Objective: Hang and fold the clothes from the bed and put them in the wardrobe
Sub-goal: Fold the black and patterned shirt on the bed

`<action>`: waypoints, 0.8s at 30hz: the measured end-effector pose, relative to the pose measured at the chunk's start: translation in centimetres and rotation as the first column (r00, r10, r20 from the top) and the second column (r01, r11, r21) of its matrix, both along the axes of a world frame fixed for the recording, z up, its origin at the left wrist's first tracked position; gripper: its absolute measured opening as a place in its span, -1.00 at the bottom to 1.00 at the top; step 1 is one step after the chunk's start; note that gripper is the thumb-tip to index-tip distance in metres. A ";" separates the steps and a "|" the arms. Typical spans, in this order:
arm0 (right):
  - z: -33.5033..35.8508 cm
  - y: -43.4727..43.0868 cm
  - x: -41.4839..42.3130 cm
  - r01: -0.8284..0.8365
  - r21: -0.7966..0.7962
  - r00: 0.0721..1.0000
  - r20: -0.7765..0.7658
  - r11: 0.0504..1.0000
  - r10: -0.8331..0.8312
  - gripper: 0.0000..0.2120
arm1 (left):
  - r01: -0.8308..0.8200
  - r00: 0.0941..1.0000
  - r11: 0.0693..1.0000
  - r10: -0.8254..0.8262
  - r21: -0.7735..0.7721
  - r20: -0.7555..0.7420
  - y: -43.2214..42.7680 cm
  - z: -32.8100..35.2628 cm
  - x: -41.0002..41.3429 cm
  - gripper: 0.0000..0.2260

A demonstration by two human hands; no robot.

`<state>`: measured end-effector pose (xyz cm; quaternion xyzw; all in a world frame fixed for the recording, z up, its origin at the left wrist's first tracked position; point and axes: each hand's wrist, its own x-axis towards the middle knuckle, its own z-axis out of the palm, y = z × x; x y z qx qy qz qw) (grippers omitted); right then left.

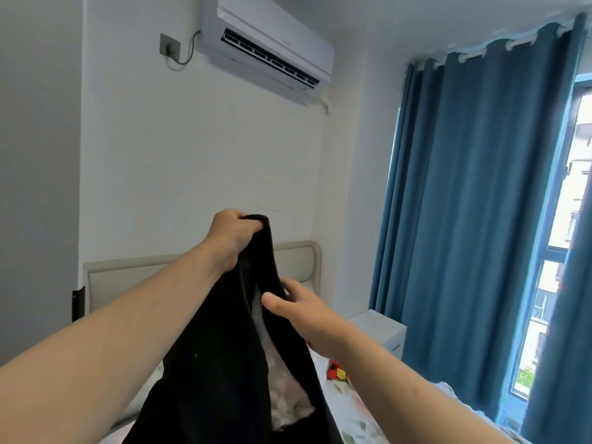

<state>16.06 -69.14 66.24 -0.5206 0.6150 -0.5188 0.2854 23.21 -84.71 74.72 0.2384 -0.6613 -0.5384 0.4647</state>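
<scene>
A black garment (217, 363) hangs in the air in front of me, above the bed (355, 421). My left hand (232, 237) grips its top edge, raised at the height of the headboard. My right hand (299, 310) is lower and to the right, with its thumb and fingers around the garment's right edge. An opening in the cloth shows pale patterned fabric behind it. No wardrobe or hanger is in sight.
A beige headboard (134, 277) stands against the white wall under an air conditioner (272, 49). A white bedside cabinet (382, 328) sits right of the bed, beside blue curtains (464, 203) and a window. A small red and yellow item (336, 371) lies on the floral sheet.
</scene>
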 end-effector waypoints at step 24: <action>8.3 -2.6 -8.8 0.534 -0.263 0.684 -0.425 0.804 -0.593 -0.79 | 0.033 0.767 0.936 -0.249 0.351 0.591 -7.6 -8.2 4.3 -0.77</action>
